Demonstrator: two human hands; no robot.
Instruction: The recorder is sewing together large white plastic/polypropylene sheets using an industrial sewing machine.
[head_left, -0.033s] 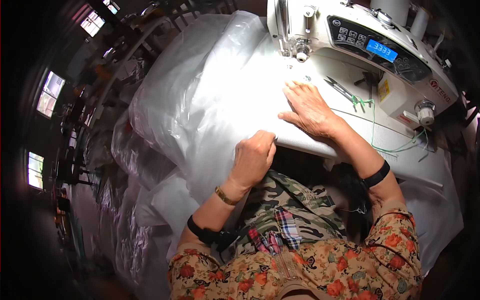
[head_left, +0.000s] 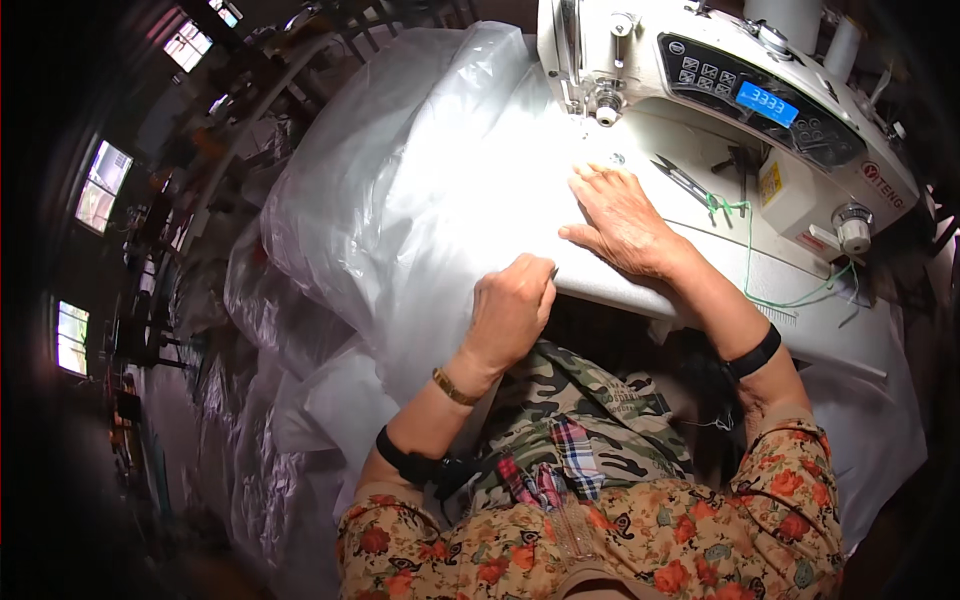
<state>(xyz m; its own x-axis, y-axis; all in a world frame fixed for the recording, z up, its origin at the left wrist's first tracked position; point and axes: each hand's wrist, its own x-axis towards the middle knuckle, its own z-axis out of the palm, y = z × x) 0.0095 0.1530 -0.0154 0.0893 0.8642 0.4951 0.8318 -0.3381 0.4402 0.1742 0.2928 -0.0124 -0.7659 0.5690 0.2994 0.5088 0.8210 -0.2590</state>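
The big thing is the shiny white sheet (head_left: 350, 190); it spills over the left side of the table (head_left: 720, 245), near the sewing machine (head_left: 735, 75); its edge by my hands is lost in the bright light; the sheet and the machine look nearly the same as a blink ago. My right hand (head_left: 620, 215) is still flat on the white top, fingers spread a little and gripping nothing; my left hand (head_left: 512, 305) has crept up just a tiny bit at the front edge, fingers curled tight beside the sheet; I can't tell if they pinch it. To me that means I'm keeping things steady, with little sewing work done in this bit. The snips (head_left: 680, 180) lie near my right hand; a small dark tip (head_left: 554, 271) pokes out by my left fingers.
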